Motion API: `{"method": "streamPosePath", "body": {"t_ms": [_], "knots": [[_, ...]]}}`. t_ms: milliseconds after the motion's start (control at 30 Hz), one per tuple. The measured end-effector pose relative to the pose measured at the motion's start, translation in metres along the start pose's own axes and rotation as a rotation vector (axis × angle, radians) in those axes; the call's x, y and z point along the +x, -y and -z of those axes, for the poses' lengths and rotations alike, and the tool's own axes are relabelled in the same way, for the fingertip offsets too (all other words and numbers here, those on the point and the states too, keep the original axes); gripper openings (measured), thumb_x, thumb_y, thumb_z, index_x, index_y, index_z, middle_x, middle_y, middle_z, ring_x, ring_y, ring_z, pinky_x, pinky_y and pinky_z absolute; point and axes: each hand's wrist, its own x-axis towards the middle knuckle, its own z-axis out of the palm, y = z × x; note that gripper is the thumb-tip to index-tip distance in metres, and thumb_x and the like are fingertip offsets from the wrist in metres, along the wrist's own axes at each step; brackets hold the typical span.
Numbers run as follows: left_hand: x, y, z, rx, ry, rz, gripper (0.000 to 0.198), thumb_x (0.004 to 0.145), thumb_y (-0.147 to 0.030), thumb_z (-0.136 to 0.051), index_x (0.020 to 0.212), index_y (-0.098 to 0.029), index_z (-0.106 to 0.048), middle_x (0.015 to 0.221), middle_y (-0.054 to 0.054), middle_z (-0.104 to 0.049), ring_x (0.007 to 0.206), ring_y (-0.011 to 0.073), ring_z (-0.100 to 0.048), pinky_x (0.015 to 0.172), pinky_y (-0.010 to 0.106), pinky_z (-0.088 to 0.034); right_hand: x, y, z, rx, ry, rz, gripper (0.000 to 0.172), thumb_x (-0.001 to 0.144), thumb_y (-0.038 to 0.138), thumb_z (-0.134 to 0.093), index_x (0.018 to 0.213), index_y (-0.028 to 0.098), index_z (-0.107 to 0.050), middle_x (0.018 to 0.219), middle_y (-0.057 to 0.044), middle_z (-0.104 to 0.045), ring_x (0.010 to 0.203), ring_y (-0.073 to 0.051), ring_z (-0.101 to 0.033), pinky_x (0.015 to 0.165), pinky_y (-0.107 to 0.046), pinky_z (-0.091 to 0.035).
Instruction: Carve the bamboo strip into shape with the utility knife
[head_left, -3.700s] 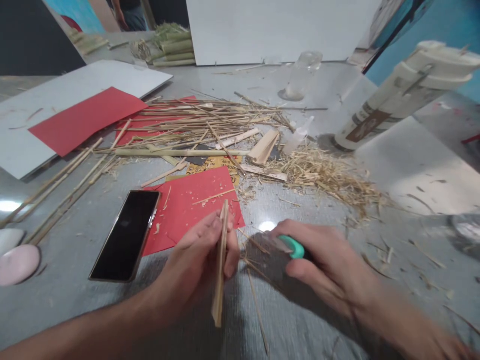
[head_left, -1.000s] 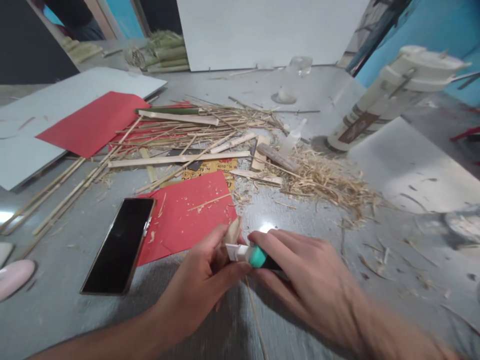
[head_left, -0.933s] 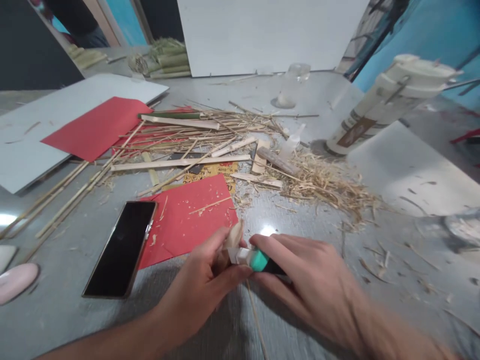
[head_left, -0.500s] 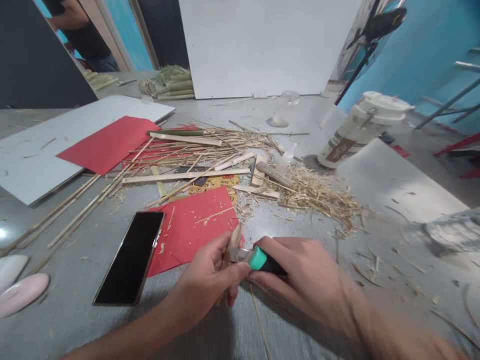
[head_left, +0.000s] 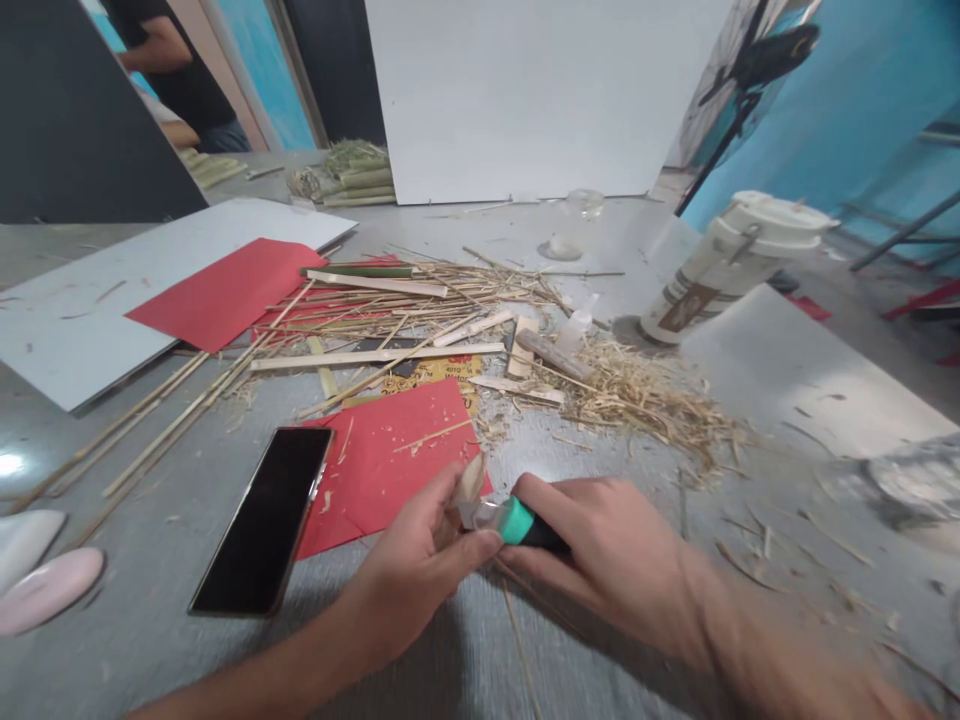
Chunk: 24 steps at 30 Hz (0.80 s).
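Observation:
My right hand (head_left: pixel 600 540) is closed round the black and green handle of a utility knife (head_left: pixel 517 520). Its short metal blade points left and lies against a small piece of wood (head_left: pixel 471 480). That pale, pointed piece is pinched in my left hand (head_left: pixel 412 550), whose thumb rests close to the knife's front end. The lower part of the wood is hidden by my fingers. Just behind my left hand lies a red sheet (head_left: pixel 405 440) with shavings on it, and a black phone (head_left: pixel 262 520) is to its left.
Thin bamboo sticks (head_left: pixel 390 300) and a heap of shavings (head_left: pixel 637 400) spread across the middle. A white canister (head_left: pixel 727 270) stands at the right. White boards (head_left: pixel 90 280) lie flat at the left and stand upright behind. Another person (head_left: pixel 180 70) is at the back left.
The piece of wood in my left hand has turned slightly, showing a broader face. Both hands keep nearly the same place, and the whole view has shifted a little.

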Motion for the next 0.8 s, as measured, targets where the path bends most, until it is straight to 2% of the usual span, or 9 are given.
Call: {"method": "streamPosePath", "body": {"t_ms": [100, 233, 467, 800], "knots": [[0.0, -0.003, -0.005, -0.013, -0.012, 0.013, 0.036, 0.092, -0.046, -0.082, 0.104, -0.022, -0.058, 0.067, -0.01, -0.042, 0.051, 0.0062, -0.029, 0.046, 0.02, -0.023, -0.001, -0.001, -0.005, -0.003, -0.028, -0.002, 0.047, 0.113, 0.062, -0.04, 0.092, 0.023, -0.055, 0.068, -0.001, -0.068, 0.053, -0.017, -0.058, 0.054, -0.032, -0.02], [-0.001, -0.001, -0.006, -0.057, 0.03, 0.075, 0.037, 0.096, -0.048, -0.08, 0.106, -0.021, -0.056, 0.069, -0.011, -0.044, 0.05, 0.0049, -0.027, 0.046, 0.018, -0.026, -0.004, -0.001, -0.01, -0.01, -0.09, 0.01, 0.053, 0.113, 0.066, -0.034, 0.088, 0.023, -0.052, 0.065, 0.0, -0.065, 0.051, -0.016, -0.057, 0.054, -0.032, -0.021], [-0.005, 0.003, -0.005, -0.121, 0.07, 0.119, 0.035, 0.102, -0.048, -0.074, 0.109, -0.023, -0.05, 0.06, -0.014, -0.04, 0.046, 0.0045, -0.028, 0.044, 0.016, -0.026, -0.007, 0.001, -0.012, -0.021, -0.05, -0.032, 0.051, 0.114, 0.063, -0.035, 0.09, 0.022, -0.053, 0.064, 0.0, -0.065, 0.05, -0.017, -0.057, 0.053, -0.032, -0.02], [-0.009, 0.0, -0.006, -0.078, 0.028, 0.148, 0.039, 0.101, -0.053, -0.074, 0.105, -0.023, -0.049, 0.055, -0.014, -0.042, 0.044, 0.0038, -0.026, 0.042, 0.014, -0.026, -0.005, 0.005, -0.009, -0.052, -0.039, -0.046, 0.043, 0.114, 0.056, -0.039, 0.089, 0.023, -0.052, 0.064, 0.0, -0.065, 0.05, -0.017, -0.058, 0.053, -0.031, -0.02]]}}
